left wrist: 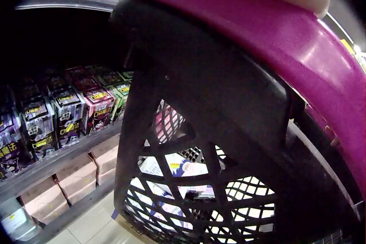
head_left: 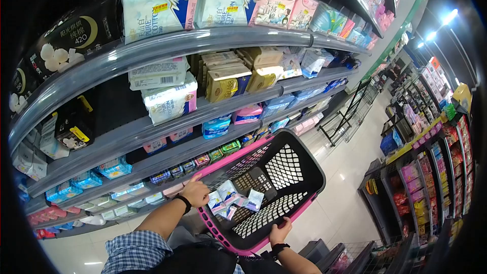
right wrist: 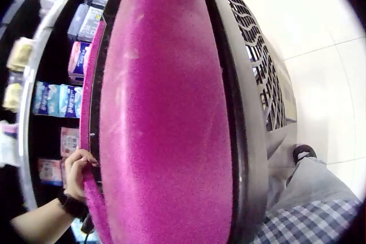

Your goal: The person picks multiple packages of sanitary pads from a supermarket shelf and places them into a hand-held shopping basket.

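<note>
A black plastic shopping basket with a mesh wall and a pink rim stands tilted in front of the body. My left hand grips the rim at its left corner; the right wrist view shows the fingers of that left hand curled over the pink edge. On the near right side, my right hand holds the same rim, with fingertips on both sides of it at the top of the right wrist view. Several small white and blue packs lie loose on the basket floor, also visible through the mesh.
Along the left run tiered shelves of sanitary pad packs, with small boxes low beside the basket. A tiled aisle floor stretches ahead. Right of it stands a rack of bagged goods, and a black wire rack stands farther on.
</note>
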`<state>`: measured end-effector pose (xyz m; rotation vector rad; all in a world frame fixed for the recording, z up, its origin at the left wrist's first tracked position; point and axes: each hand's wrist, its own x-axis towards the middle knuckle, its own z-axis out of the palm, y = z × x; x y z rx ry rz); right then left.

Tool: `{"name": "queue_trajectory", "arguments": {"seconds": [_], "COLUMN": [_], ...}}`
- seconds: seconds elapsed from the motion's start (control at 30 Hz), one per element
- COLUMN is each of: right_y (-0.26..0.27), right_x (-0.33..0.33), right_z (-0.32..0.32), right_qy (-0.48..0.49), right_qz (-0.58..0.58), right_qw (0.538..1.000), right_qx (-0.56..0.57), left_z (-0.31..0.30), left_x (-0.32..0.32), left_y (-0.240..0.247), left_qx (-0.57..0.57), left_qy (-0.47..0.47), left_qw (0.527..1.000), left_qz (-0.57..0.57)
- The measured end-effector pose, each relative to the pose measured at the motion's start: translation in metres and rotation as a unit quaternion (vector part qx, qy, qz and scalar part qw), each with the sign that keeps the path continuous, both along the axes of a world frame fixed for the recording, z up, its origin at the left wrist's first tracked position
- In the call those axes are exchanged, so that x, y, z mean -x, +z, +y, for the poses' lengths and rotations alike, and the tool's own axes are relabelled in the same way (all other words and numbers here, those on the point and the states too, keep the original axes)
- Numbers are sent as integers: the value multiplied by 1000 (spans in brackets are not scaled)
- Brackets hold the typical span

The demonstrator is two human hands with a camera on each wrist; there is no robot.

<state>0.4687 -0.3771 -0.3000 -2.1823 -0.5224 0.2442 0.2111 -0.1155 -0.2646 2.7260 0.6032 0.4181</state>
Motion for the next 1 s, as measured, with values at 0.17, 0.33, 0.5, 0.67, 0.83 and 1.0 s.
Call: {"name": "queue_trajectory", "arguments": {"seconds": [0.17,0.33,0.5,0.67,0.83,1.0], "right_y": [0,-2,-3,-2,-1,-4], "right_x": [-2,-3,-3,-2,-2,-3], "right_z": [0,-1,0,-1,0,0], "right_qy": [5,2,-4,2,-7,0], "right_qz": [-16,-20,-6,-11,4,-2], "right_qw": [1000,1000,1000,1000,1000,1000], "right_qx": [-2,0,-7,-7,-12,-20], "left_z": [1,0,0,0,0,0], "left_x": [-1,-2,-1,-1,-2,-2], "left_y": [-3,-2,1,-2,-2,-6], "left_qx": [6,18,21,24,23,17], "left_qy": [-2,3,4,9,7,21], "left_qw": [1000,1000,1000,999,1000,1000], "left_qz": [-6,-4,-10,-19,-21,-3]}}
